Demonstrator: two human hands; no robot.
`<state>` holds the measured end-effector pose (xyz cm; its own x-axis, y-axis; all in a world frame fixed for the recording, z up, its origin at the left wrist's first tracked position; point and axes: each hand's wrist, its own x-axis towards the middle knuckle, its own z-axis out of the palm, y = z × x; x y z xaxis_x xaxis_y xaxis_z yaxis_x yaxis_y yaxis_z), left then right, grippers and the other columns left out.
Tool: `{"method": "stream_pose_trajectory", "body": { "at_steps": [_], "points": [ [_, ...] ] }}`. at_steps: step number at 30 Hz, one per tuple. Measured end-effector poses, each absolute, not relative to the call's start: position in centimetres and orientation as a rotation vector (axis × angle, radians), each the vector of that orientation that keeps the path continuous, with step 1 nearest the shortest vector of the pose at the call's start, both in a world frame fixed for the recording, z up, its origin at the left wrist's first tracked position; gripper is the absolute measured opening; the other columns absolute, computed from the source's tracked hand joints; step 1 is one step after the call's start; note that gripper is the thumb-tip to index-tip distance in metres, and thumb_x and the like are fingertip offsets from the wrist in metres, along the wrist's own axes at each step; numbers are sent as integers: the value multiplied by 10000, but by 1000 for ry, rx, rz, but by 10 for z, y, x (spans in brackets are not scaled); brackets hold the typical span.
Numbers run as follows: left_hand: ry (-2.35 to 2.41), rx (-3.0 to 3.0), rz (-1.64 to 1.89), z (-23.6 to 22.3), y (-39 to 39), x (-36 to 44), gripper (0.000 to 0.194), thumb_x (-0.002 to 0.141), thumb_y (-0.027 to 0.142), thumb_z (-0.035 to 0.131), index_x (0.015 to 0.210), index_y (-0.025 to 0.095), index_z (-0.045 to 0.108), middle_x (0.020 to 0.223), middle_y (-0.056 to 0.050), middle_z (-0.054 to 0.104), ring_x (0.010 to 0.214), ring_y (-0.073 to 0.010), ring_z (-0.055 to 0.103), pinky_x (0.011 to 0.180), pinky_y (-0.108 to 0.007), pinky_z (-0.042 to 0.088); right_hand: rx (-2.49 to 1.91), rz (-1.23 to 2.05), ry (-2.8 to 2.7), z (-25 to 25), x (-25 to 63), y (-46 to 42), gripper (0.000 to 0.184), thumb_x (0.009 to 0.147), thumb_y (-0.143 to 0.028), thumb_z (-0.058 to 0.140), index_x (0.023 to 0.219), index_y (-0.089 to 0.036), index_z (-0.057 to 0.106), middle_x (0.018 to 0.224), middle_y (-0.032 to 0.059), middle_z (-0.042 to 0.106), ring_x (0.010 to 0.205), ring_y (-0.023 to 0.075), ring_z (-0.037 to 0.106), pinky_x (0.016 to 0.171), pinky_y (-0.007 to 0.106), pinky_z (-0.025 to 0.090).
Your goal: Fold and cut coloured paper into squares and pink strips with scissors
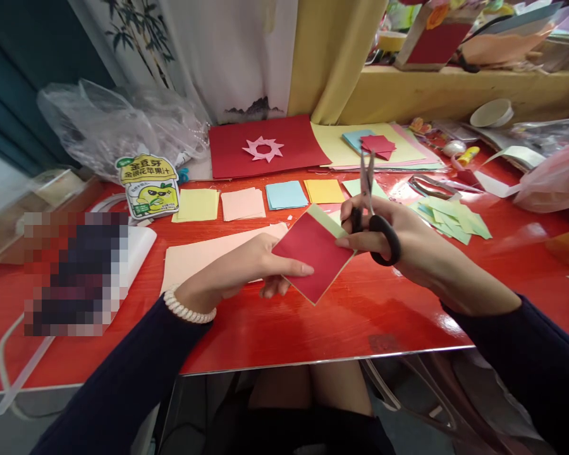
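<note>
Between thumb and fingers, my left hand (260, 265) grips a red square of paper (313, 256) turned like a diamond above the table. A pale green paper (326, 220) shows along its upper right edge, apparently lying behind it. My right hand (393, 234) has black-handled scissors (367, 189) hooked on its fingers, blades pointing up and away. Its thumb and fingertips also touch the right corner of the papers. Beneath my left hand lies a long peach sheet (208, 249). Cut light green pieces (452, 218) are piled to the right of my right hand.
Paper stacks in yellow (196, 205), pink (243, 204), blue (286, 195) and orange (324, 191) form a row. Behind them, a pink paper ring (263, 150) rests on a red sheet (284, 129). A pixelated object (76, 272) lies left; a plastic bag (559, 174) sits right.
</note>
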<state>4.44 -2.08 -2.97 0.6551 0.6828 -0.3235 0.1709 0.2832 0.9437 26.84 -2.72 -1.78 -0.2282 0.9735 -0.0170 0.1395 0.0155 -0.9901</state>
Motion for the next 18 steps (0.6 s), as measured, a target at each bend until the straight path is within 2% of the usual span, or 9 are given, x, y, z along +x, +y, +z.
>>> {"method": "stream_pose_trajectory", "body": {
  "at_steps": [4,7,14,18],
  "points": [
    [835,1107,753,-36,-23,50,259,797,407,619,786,148,631,619,-12,602,499,-87,525,444,-185,413,-1153,1050,-1320,-16,260,-32,269,667,-110,719,846,-196,537,697,-52,502,580,63,444,498,199,356],
    [812,1065,798,-40,-29,59,270,798,414,617,860,153,643,743,-39,660,601,-128,598,545,-242,506,-1107,910,-1266,-22,248,-36,266,675,-108,707,832,-215,520,669,-57,483,553,72,424,471,210,349],
    [881,1117,924,-46,-37,68,195,770,318,678,772,124,674,678,-36,688,559,-135,643,559,-238,541,-1087,710,-1379,-47,229,-44,257,716,-160,690,886,-244,517,792,-26,508,652,103,513,525,224,435],
    [899,1175,997,-45,-37,68,232,774,335,674,730,107,672,642,-46,686,544,-149,647,556,-264,556,-1145,761,-1419,-45,235,-44,257,765,-240,676,959,-265,509,850,-4,544,769,140,571,658,259,496]
  ]
}}
